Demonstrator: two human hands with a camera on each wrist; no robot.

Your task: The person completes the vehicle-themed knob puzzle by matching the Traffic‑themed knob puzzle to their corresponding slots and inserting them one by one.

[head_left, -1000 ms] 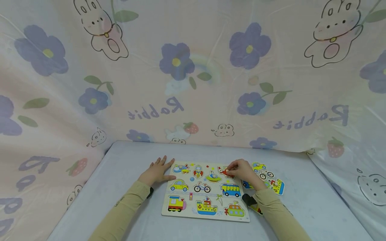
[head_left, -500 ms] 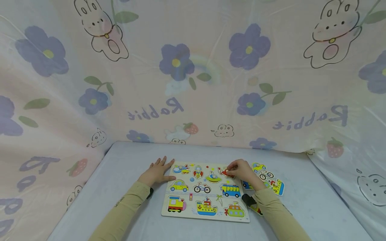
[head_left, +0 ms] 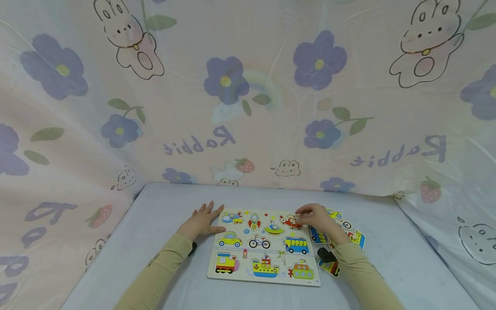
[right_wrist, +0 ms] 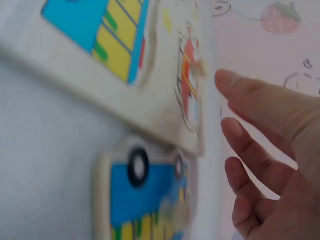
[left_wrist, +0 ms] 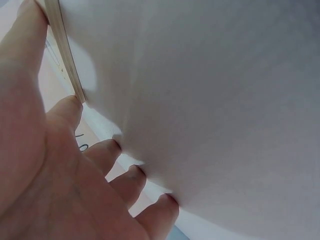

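My left hand (head_left: 199, 224) rests spread at the upper left corner of a white vehicle puzzle board (head_left: 282, 279). In the left wrist view its thumb and index finger touch the board's edge (left_wrist: 65, 47), while the other fingertips press the table. Over the board's upper right corner, my right hand (head_left: 317, 218) hovers with loosely bent fingers and holds nothing. Beside those fingers a red helicopter piece (head_left: 289, 222) lies in the board; the right wrist view shows its wooden knob (right_wrist: 200, 68) apart from the fingertips. A loose blue bus piece (head_left: 318, 237) lies below the right hand.
Right of the board lie more loose pieces: a ship (head_left: 357, 238), a yellow car (head_left: 335, 213), a bicycle (head_left: 346, 224) partly hidden by the hand, and a train (head_left: 330, 266) near the right wrist. A printed curtain (head_left: 263, 129) hangs behind the table (head_left: 170, 202).
My right hand has let go of the helicopter piece and moved slightly right, showing more of the helicopter, the bus piece and the train piece. The left hand has stayed put.
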